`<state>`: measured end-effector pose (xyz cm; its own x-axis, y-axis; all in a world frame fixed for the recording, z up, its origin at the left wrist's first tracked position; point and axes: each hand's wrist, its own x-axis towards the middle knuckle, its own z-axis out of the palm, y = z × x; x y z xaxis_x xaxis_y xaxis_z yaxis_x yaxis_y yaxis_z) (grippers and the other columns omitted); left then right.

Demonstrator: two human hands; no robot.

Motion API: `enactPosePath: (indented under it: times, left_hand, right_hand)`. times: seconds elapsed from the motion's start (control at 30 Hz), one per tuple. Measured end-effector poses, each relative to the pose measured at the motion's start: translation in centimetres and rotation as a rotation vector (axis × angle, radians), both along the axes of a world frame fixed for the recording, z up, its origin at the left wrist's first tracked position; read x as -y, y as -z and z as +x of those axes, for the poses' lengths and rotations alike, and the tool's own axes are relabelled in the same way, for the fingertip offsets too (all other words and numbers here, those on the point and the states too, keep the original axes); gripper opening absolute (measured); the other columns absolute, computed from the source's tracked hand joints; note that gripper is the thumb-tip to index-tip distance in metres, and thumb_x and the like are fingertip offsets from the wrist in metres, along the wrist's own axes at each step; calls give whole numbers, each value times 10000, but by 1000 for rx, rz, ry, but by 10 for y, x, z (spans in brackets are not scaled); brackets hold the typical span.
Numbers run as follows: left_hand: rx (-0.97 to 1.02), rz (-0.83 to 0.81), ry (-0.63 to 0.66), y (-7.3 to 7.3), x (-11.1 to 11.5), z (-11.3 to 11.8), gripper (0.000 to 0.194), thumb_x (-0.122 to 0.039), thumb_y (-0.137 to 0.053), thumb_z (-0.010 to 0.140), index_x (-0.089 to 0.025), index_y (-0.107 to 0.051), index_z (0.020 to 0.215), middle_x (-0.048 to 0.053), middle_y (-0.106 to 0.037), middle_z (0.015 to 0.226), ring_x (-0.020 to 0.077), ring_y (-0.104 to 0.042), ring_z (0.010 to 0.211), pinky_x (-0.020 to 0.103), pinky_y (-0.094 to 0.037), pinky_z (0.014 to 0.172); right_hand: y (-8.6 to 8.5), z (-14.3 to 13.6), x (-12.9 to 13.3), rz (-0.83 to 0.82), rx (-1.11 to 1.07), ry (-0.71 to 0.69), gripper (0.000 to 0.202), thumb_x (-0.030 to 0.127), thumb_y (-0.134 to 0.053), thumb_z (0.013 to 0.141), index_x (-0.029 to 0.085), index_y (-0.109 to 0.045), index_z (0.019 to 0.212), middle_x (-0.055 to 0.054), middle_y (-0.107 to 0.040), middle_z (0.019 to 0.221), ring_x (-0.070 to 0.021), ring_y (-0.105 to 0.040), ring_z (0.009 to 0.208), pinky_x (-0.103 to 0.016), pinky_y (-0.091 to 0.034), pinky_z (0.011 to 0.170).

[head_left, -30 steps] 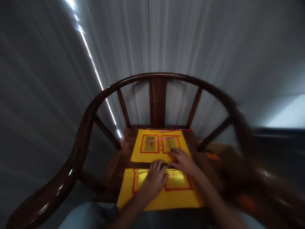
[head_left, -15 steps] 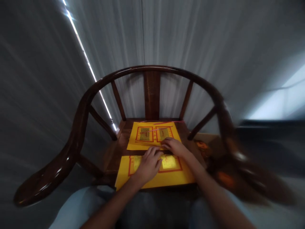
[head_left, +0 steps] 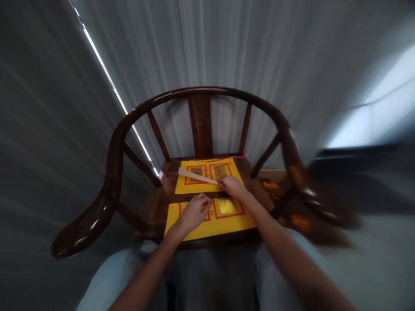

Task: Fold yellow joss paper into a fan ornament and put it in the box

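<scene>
My right hand [head_left: 232, 186] is closed on one end of a pale paper strip [head_left: 197, 176], which stretches leftward over the far yellow paper sheet [head_left: 181, 186]. That sheet bears two red-framed panels with dull gold patches. Lower and to the left, my left hand [head_left: 194, 212] is over the near yellow sheet [head_left: 210, 233], fingers curled in toward the thumb. Whatever its fingertips may hold is too small to make out. The hand hides much of the near sheet's left panel; a shiny gold patch [head_left: 226, 206] shows in the right one.
Both sheets lie on the seat of a dark wooden armchair [head_left: 162, 218] with a curved back rail [head_left: 201, 90]. Thin pink sticks [head_left: 223, 159] lie toward the back of the seat. Orange-patterned objects [head_left: 270, 186] are beyond its right side. A grey corrugated wall [head_left: 220, 47] stands behind.
My right hand has raised a pale strip, which now slants across the far sheet. My left hand has drawn slightly left, its fingers more curled. The view has shifted a little.
</scene>
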<state>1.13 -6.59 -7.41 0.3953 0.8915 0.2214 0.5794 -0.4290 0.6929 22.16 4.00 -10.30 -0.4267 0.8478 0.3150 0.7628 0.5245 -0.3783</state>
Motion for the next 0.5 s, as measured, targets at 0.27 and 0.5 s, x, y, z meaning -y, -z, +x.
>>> enactPosePath:
  times: [0.27,0.5]
  left_hand:
    - [539,-477,-231,7,-20,-12,193,-292,-675,787,-176,-730,932,93,-720,1061,254,-649,1020,361,-480,952]
    - [793,-680,-375,21,-45,-15,277,-365,-700,807,-158,-685,990,156,-664,1205,270,-642,1097,387,-476,979]
  right_hand:
    - [-5,2,2,38,-85,30,165,296,-566,919,215,-698,864,-49,-716,903,-183,-646,852,-261,-454,735]
    - [-13,0,-14,63,-441,-7,217,317,-484,950,202,-626,834,-44,-677,837,-186,-635,783,-282,-476,711]
